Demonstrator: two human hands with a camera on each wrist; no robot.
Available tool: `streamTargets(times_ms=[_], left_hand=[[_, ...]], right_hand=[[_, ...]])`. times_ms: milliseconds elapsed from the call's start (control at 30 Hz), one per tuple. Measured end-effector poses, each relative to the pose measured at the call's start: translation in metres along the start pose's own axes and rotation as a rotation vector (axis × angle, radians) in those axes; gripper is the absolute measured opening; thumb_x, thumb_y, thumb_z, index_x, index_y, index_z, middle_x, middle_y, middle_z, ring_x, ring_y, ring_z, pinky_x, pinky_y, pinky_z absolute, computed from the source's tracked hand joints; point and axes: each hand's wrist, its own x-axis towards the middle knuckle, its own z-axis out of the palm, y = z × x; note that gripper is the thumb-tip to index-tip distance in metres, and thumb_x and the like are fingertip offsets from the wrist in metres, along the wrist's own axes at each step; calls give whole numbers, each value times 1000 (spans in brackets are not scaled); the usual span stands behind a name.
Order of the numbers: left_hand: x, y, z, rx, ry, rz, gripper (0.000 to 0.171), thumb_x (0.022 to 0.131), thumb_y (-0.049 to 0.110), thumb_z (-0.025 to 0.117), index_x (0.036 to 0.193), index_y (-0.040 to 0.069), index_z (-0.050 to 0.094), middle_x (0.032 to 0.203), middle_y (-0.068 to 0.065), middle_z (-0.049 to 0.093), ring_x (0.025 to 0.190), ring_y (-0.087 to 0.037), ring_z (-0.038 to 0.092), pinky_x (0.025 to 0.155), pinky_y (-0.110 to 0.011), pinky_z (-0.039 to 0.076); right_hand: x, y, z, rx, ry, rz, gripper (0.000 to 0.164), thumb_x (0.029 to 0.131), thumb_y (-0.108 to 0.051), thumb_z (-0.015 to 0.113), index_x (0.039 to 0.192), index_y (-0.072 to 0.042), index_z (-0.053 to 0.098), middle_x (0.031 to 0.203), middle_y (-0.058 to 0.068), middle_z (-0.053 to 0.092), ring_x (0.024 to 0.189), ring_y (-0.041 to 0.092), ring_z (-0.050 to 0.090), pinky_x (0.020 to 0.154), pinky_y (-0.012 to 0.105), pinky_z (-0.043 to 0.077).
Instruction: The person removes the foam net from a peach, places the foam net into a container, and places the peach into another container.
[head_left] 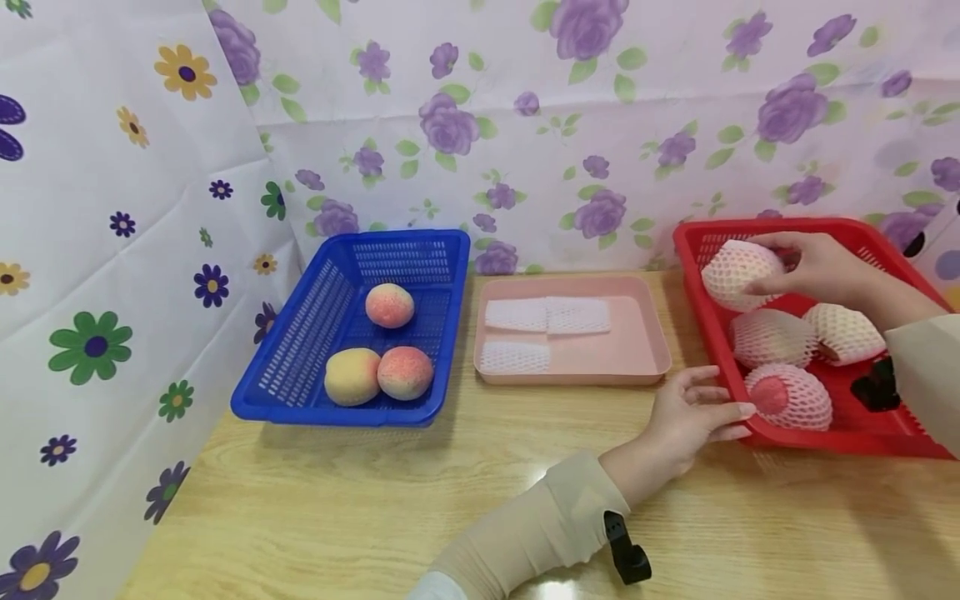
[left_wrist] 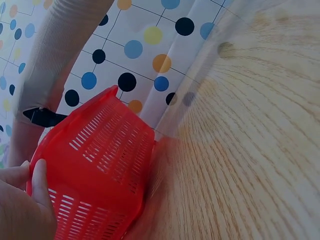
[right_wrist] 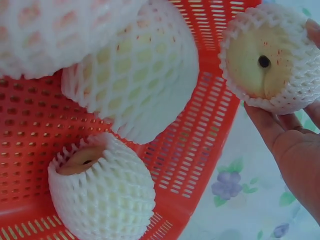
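Observation:
My right hand [head_left: 817, 267] holds a peach [head_left: 735, 275] in a white foam net over the far left corner of the red basket [head_left: 862, 442]. In the right wrist view, the bare end of that peach [right_wrist: 257, 65], with a dark dimple, shows out of the net, and fingers curve round its side. Below it in the basket lie several more netted peaches [head_left: 843, 333]; one at the front wears a pink net [head_left: 810, 408]. My left hand [head_left: 686, 417] grips the basket's near left rim, its thumb and fingers at the edge in the left wrist view.
A pink tray [head_left: 630, 358] in the middle bears flat white foam nets [head_left: 577, 315]. To the left stands a blue basket [head_left: 296, 412] with three bare peaches [head_left: 405, 372]. Flowered sheets [head_left: 525, 167] rise behind and at the left of the wooden table [head_left: 337, 517].

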Motion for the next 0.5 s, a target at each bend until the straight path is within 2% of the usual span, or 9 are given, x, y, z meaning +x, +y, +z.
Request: streamTargets(times_ms=[100, 200, 500], left_hand=[[0, 0, -1, 7, -3, 1, 47, 76, -20, 65, 108, 14, 58, 85, -5, 60, 67, -16, 61, 69, -49, 56], [-1, 1, -1, 10, -15, 0, 47, 77, -20, 65, 108, 14, 58, 86, -5, 60, 68, -15, 61, 70, -50, 56], [-2, 4, -1, 17, -16, -6, 46, 77, -20, 64, 108, 14, 58, 85, -4, 59, 67, -15, 61, 70, -49, 56]], right_hand=[[-6, -1, 2, -3, 27, -27, 74, 79, -32, 77, 138, -1, 45, 127, 27, 53, 93, 14, 57, 68, 22, 51], [-13, -2, 2, 1, 56, -46, 71, 78, -30, 79, 136, -3, 48, 124, 25, 56, 79, -3, 50, 63, 14, 47], [-32, -13, 2, 6, 89, -69, 71, 77, -26, 80, 137, -3, 48, 120, 24, 57, 75, -3, 50, 60, 17, 49]])
